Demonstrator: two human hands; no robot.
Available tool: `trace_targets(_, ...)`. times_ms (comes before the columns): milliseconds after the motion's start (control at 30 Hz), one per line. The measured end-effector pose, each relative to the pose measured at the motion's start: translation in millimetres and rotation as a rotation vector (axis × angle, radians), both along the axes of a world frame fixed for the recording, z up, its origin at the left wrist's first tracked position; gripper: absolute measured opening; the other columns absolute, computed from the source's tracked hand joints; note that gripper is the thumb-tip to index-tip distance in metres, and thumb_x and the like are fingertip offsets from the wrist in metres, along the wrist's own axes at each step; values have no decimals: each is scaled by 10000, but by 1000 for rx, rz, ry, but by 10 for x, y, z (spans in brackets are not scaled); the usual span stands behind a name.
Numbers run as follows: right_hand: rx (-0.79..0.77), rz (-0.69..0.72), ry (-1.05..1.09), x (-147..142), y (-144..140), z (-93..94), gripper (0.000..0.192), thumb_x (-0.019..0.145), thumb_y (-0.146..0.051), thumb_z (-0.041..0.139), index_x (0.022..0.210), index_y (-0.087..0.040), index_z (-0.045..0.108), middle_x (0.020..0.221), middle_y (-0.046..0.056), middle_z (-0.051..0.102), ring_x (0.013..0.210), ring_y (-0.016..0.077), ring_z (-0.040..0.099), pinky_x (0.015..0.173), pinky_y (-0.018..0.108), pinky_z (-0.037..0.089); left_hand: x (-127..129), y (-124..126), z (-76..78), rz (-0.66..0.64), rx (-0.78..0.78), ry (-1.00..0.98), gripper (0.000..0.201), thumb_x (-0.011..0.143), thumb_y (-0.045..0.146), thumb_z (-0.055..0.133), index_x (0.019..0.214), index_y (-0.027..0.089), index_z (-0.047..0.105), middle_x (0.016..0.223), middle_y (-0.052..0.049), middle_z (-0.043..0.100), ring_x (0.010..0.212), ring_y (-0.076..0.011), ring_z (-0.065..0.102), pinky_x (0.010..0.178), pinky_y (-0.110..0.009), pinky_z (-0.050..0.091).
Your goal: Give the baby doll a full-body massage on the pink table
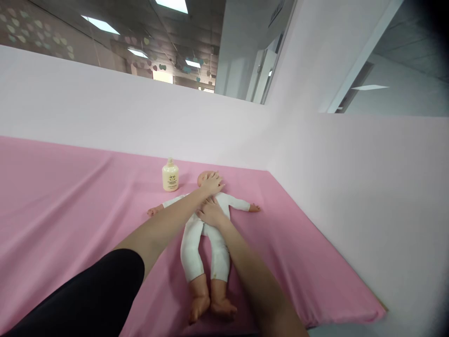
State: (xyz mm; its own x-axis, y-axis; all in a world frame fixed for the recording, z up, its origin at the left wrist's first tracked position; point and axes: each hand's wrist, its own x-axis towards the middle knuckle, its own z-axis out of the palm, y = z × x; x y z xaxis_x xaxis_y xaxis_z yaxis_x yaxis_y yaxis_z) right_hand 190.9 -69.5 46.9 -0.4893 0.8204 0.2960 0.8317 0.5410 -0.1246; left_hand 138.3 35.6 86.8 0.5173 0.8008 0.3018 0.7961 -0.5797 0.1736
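A baby doll (pixel 205 243) in a white bodysuit lies on its back on the pink sheet (pixel 70 196), head away from me, feet toward me, arms spread. My left hand (pixel 211 183) rests flat on the doll's head and face, fingers apart. My right hand (pixel 209 213) lies palm down on the doll's chest and belly. Neither hand grips anything. A cream lotion bottle (pixel 170 175) stands upright just left of the doll's head, a short way from my left hand.
White partition walls (pixel 351 187) close in the pink-covered surface at the back and right. The sheet's right front corner (pixel 380 309) ends near the wall. Ceiling lights and paper decorations show above the back wall.
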Motion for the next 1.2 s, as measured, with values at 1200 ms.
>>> trace_targets(1200,-138,-163,845,372,1566,-183,707,904,-606,132,1426,-159,298,1489,82,321,1375,167,311,1123,375,285,-494,471,-729,-118,-9,-951,464,905,350,392,1334,188,467,1459,-71,381,1366,-159,302,1151,-372,200)
